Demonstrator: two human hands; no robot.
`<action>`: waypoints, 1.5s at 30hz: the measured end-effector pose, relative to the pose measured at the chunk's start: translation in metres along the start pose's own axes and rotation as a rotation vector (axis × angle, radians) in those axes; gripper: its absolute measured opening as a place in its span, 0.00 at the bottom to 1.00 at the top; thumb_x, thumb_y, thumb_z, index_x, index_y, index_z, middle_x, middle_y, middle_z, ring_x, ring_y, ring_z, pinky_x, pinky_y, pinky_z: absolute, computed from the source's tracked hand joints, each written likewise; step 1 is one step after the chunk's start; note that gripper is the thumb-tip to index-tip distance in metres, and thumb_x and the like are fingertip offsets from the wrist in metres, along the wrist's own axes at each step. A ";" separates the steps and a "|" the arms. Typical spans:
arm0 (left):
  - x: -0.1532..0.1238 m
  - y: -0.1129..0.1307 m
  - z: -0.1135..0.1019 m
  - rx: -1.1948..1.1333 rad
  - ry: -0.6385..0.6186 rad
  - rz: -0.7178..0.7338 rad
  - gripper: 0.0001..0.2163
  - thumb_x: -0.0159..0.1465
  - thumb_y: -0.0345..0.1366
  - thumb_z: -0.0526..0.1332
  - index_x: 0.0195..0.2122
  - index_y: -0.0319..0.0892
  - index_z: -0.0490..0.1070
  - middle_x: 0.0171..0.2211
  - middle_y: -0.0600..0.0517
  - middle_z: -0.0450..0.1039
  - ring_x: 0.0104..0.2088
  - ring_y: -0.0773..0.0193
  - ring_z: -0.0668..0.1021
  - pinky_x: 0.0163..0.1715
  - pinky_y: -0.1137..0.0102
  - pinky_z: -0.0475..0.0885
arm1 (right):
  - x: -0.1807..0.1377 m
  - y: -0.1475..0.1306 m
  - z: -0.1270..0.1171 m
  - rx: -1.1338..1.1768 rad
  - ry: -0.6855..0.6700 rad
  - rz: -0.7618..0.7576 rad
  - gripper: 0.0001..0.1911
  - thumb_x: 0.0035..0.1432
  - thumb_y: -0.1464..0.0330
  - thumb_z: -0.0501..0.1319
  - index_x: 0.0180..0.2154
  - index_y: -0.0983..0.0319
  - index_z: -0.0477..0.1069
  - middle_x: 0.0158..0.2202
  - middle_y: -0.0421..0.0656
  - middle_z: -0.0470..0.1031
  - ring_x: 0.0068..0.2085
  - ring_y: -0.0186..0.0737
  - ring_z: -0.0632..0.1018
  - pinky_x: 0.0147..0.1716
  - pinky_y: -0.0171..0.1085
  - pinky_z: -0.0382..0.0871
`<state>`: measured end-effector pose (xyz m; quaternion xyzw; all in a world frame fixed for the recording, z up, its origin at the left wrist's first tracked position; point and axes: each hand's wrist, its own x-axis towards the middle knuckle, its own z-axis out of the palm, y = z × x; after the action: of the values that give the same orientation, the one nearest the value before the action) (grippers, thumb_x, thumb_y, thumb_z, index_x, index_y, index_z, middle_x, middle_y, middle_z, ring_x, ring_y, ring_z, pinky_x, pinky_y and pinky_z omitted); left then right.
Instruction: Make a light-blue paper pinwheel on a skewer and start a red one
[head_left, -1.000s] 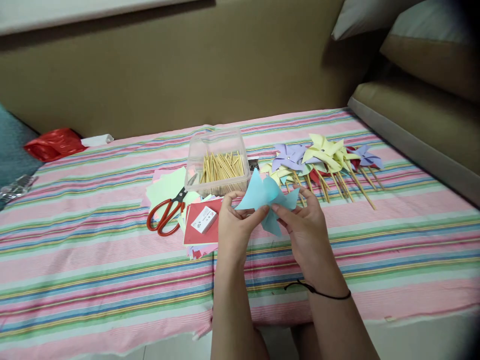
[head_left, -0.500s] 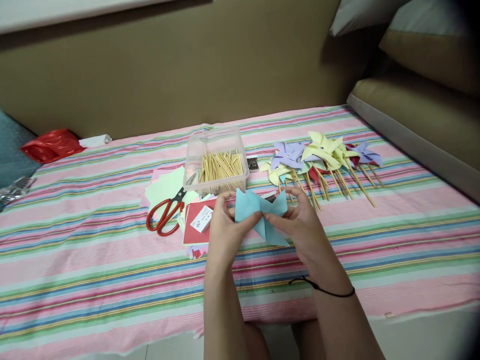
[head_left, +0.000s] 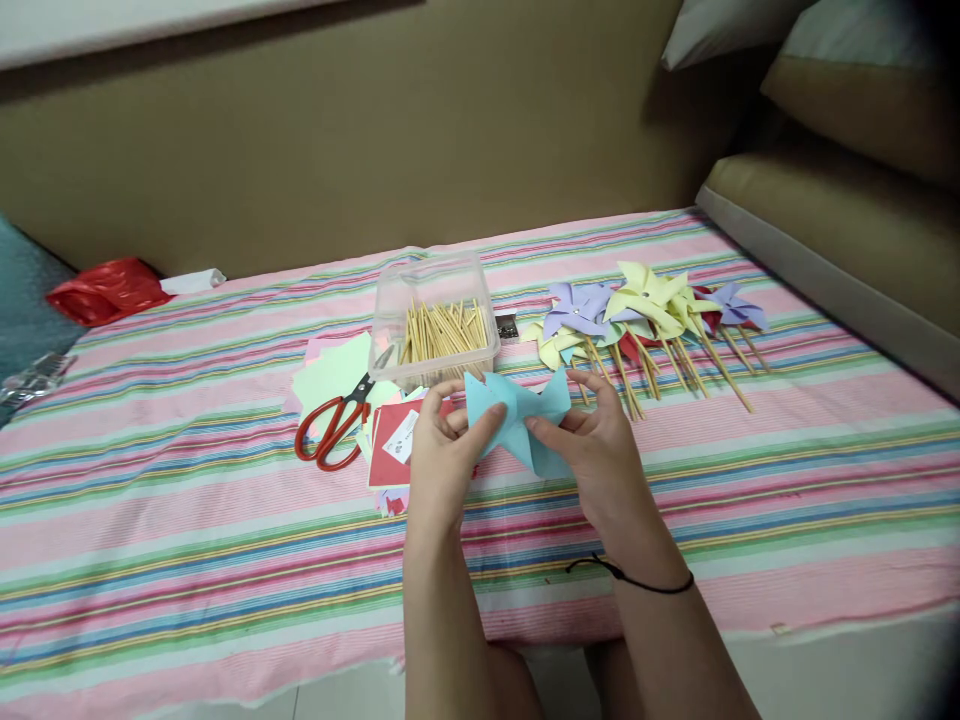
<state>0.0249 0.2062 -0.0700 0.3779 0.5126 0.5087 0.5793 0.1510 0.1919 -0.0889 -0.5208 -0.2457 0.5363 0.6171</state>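
Observation:
Between my two hands is a light blue paper pinwheel, its corners folded in toward the centre and no stick showing on it. My left hand pinches its left side, thumb on the front face and fingers behind. My right hand grips the right side, with the thumb pressed near the middle. Just left of my left hand lie red paper squares with a small white box on top. Red-handled scissors rest beside them on pale green paper.
A clear plastic box of wooden sticks stands beyond my hands. Finished pinwheels on sticks lie in a pile to the right. A dark small packet sits by the box. A red plastic bag is at the far left.
Both hands have shifted slightly left with the pinwheel. My left thumb has moved off the centre toward the left, and the blue paper is tilted differently.

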 end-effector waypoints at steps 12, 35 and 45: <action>-0.002 0.004 0.000 -0.132 0.102 0.166 0.17 0.51 0.35 0.72 0.40 0.43 0.70 0.24 0.53 0.79 0.32 0.62 0.82 0.37 0.69 0.74 | 0.002 0.002 -0.004 -0.043 0.030 -0.001 0.41 0.36 0.65 0.75 0.51 0.59 0.58 0.25 0.37 0.78 0.29 0.44 0.80 0.29 0.39 0.73; 0.004 -0.006 0.007 -0.050 -0.019 0.084 0.22 0.47 0.34 0.74 0.40 0.42 0.67 0.33 0.55 0.74 0.31 0.68 0.78 0.31 0.73 0.73 | 0.002 0.002 -0.005 -0.019 0.036 -0.034 0.41 0.33 0.62 0.76 0.49 0.59 0.60 0.26 0.38 0.78 0.29 0.44 0.79 0.29 0.41 0.73; 0.003 -0.008 0.010 -0.078 -0.033 0.008 0.26 0.48 0.34 0.74 0.44 0.44 0.62 0.28 0.53 0.80 0.27 0.65 0.80 0.30 0.72 0.72 | 0.003 -0.001 -0.006 -0.006 0.022 -0.036 0.41 0.32 0.64 0.76 0.49 0.58 0.60 0.25 0.38 0.78 0.28 0.43 0.79 0.30 0.41 0.74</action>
<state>0.0363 0.2088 -0.0760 0.3654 0.4814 0.5241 0.6000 0.1573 0.1929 -0.0913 -0.5241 -0.2500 0.5184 0.6277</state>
